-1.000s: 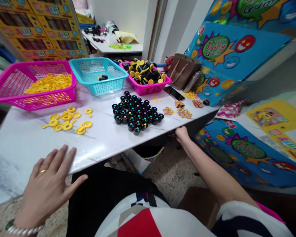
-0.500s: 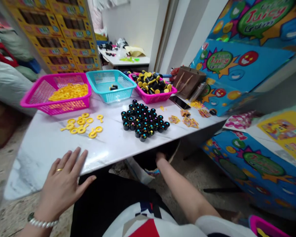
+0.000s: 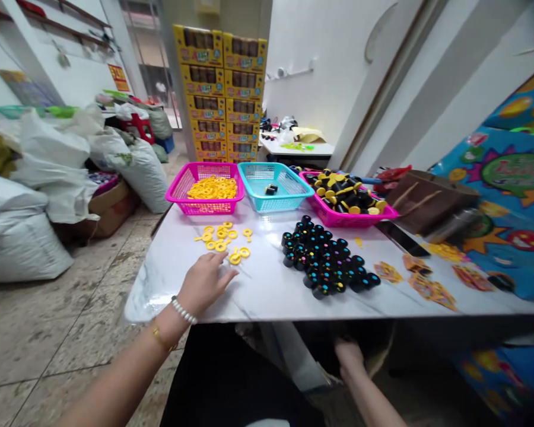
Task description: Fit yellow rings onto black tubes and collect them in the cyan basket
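My left hand point(image 3: 206, 281) reaches over the white table point(image 3: 258, 296), fingers apart and holding nothing, just in front of scattered yellow ring pieces point(image 3: 221, 244). Below the table edge, my right hand point(image 3: 349, 351) is down in a dark open container point(image 3: 323, 347); its fingers are hidden. A cluster of black round pieces with coloured dots point(image 3: 327, 255) stands mid-table. Behind are a pink basket of yellow rings point(image 3: 180, 198), a teal basket point(image 3: 278, 203) with a few black pieces, and a pink basket point(image 3: 338, 219) heaped with black-and-yellow pieces.
On the right of the table lie a phone point(image 3: 403, 238), small orange packets point(image 3: 431, 290) and a brown bag point(image 3: 420, 198). Blue printed boxes point(image 3: 516, 225) stand beyond. Stacked yellow boxes point(image 3: 222, 98) rise behind the baskets, and white sacks point(image 3: 18, 231) sit on the left floor.
The view has swung left, showing more sacks and floor. My left hand has moved forward from the table's front edge to the loose yellow rings. My right hand remains down in the container.
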`<state>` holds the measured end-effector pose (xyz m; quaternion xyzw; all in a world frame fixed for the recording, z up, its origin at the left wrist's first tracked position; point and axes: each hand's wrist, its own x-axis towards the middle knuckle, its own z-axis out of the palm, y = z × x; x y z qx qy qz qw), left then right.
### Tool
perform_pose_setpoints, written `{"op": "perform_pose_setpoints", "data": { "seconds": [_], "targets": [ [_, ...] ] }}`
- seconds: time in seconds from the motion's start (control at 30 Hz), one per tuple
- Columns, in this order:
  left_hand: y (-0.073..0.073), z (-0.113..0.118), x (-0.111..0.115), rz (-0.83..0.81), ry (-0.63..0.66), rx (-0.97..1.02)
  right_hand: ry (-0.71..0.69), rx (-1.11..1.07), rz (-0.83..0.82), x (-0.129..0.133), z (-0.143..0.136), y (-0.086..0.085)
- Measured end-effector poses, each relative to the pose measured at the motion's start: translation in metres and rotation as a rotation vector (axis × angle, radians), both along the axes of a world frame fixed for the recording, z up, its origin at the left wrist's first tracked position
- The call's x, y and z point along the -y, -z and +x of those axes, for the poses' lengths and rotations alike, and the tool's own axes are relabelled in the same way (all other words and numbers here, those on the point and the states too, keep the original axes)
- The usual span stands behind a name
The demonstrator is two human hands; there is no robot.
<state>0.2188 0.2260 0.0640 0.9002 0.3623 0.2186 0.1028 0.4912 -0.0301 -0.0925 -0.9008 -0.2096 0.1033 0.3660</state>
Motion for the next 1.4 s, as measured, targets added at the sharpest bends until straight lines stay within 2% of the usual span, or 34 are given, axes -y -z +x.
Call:
{"op": "perform_pose_setpoints", "data": {
  "seconds": [0.1,0.27,0.4,0.53,0.6,0.67,0.8,0.9,1.03,1.13,1.2,1.27,1.33,1.4],
  "targets": [
    [0.003,0.023,-0.015,0.017,-0.063,-0.076,0.001,-0.007,-0.003,0.018,-0.012,-0.003],
    [0.01,0.03,-0.011,0.063,-0.086,-0.083,-0.248,-0.051,0.204,0.039,-0.051,-0.03],
    [0.007,0.041,-0.015,0.087,-0.089,-0.055,-0.495,0.087,0.27,0.025,-0.07,-0.055],
    [0.003,0.058,-0.031,0.032,-0.013,-0.195,-0.811,0.229,0.365,0.0,-0.077,-0.071],
    [0.002,0.056,-0.032,0.037,-0.023,-0.217,-0.919,0.275,0.4,-0.007,-0.08,-0.079],
    [0.001,0.047,-0.024,0.077,-0.052,-0.195,-0.964,0.3,0.431,-0.01,-0.083,-0.088],
    [-0.003,0.022,0.011,0.169,-0.077,-0.049,-0.952,0.337,0.514,-0.012,-0.09,-0.105],
    [-0.001,0.015,0.028,0.117,-0.136,0.008,-0.881,0.322,0.567,-0.025,-0.093,-0.113],
    [0.009,0.019,0.019,0.073,-0.263,-0.014,-0.866,0.269,0.566,-0.048,-0.096,-0.117],
    [0.003,0.02,0.014,-0.021,-0.352,0.071,-0.892,0.218,0.599,-0.052,-0.1,-0.119],
    [-0.006,0.022,0.027,-0.149,-0.391,0.24,-0.856,0.081,0.608,-0.05,-0.104,-0.12],
    [-0.012,0.028,0.052,-0.396,-0.365,0.488,-0.765,-0.17,0.624,-0.049,-0.111,-0.121],
    [-0.012,0.039,0.084,-0.72,-0.255,0.689,-0.663,-0.504,0.683,-0.052,-0.117,-0.123],
    [-0.008,0.05,0.11,-0.942,-0.143,0.727,-0.582,-0.804,0.766,-0.059,-0.121,-0.126]
  ]
}}
